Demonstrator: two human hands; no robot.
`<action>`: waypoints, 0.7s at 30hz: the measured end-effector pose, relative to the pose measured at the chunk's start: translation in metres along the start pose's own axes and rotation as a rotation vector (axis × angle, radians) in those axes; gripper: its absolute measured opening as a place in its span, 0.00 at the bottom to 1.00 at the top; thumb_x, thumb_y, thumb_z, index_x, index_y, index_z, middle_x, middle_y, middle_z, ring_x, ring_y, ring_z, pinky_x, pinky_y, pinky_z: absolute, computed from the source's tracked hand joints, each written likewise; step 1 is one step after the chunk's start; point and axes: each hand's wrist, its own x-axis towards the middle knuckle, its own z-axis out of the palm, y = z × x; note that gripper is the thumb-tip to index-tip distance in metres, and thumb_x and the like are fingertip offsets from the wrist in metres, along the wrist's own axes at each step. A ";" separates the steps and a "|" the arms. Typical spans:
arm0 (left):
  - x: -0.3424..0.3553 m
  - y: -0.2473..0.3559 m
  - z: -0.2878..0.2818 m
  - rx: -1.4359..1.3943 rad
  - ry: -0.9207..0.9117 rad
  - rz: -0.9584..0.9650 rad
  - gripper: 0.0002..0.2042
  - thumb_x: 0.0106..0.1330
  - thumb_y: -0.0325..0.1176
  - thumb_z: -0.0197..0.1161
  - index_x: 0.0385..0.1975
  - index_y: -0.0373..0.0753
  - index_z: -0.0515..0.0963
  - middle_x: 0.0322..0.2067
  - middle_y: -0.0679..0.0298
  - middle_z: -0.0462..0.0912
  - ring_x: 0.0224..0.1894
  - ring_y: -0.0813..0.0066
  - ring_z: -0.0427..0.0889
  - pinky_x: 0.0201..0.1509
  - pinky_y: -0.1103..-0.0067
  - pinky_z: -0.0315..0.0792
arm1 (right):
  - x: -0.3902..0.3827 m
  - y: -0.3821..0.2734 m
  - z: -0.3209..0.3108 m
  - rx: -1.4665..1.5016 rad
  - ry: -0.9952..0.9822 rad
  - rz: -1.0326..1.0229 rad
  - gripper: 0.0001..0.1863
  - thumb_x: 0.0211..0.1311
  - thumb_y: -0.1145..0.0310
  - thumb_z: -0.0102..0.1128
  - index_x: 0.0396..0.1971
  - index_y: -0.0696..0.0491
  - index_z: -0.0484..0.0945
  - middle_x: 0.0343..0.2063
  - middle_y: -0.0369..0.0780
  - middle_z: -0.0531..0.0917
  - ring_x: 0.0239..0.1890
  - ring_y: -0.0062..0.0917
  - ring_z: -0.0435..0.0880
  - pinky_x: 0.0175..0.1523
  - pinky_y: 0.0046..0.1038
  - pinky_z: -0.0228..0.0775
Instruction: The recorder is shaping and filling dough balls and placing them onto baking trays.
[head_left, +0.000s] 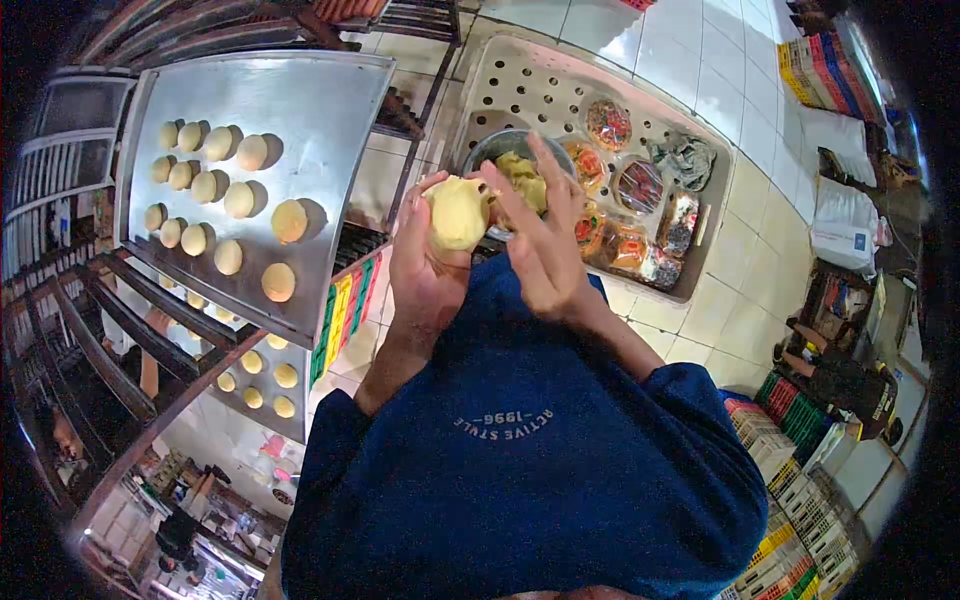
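Observation:
My left hand (425,275) is cupped round a pale yellow dough piece (458,218), its fingers and thumb curled at the sides. The dough looks soft, with an uneven upper edge. Close on its right is my right hand (550,240), fingers stretched out and apart, their tips near the dough's edge; whether they touch it I cannot tell. Behind that hand a metal bowl (492,146) holds a lumpy yellow mass (522,182), partly covered by the fingers.
The bowl stands in a pale perforated crate (520,72) beside several packaged cakes (640,185). On my left, a metal baking tray (290,85) on a dark rack (150,330) carries rows of dough balls (290,221). Stacked crates (790,480) and another person (850,385) are at the right.

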 end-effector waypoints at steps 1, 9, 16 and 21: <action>0.004 0.009 0.002 -0.576 0.104 -0.260 0.19 0.75 0.40 0.37 0.56 0.33 0.63 0.51 0.54 0.71 0.55 0.65 0.73 0.60 0.72 0.68 | 0.000 0.000 0.000 -0.022 -0.015 -0.062 0.27 0.64 0.49 0.41 0.59 0.44 0.72 0.66 0.56 0.55 0.58 0.47 0.61 0.64 0.44 0.44; 0.012 0.008 0.010 -1.335 0.262 -0.332 0.24 0.75 0.43 0.37 0.66 0.39 0.52 0.64 0.49 0.60 0.65 0.58 0.63 0.67 0.67 0.60 | -0.013 -0.006 0.009 0.494 0.004 0.201 0.24 0.72 0.63 0.39 0.63 0.59 0.62 0.65 0.50 0.60 0.61 0.36 0.65 0.65 0.36 0.53; 0.004 -0.009 0.011 -1.097 0.169 -0.528 0.27 0.74 0.50 0.37 0.56 0.29 0.65 0.55 0.51 0.73 0.55 0.63 0.75 0.55 0.70 0.70 | 0.001 0.005 0.001 0.936 -0.013 0.477 0.23 0.74 0.66 0.39 0.63 0.61 0.59 0.57 0.43 0.71 0.60 0.25 0.68 0.65 0.28 0.56; 0.008 -0.010 0.014 -0.913 0.146 -0.622 0.20 0.76 0.44 0.37 0.51 0.35 0.70 0.41 0.60 0.79 0.42 0.72 0.80 0.46 0.75 0.75 | -0.004 0.020 -0.009 0.524 -0.093 0.040 0.22 0.71 0.62 0.43 0.59 0.59 0.68 0.57 0.48 0.71 0.59 0.37 0.68 0.66 0.37 0.53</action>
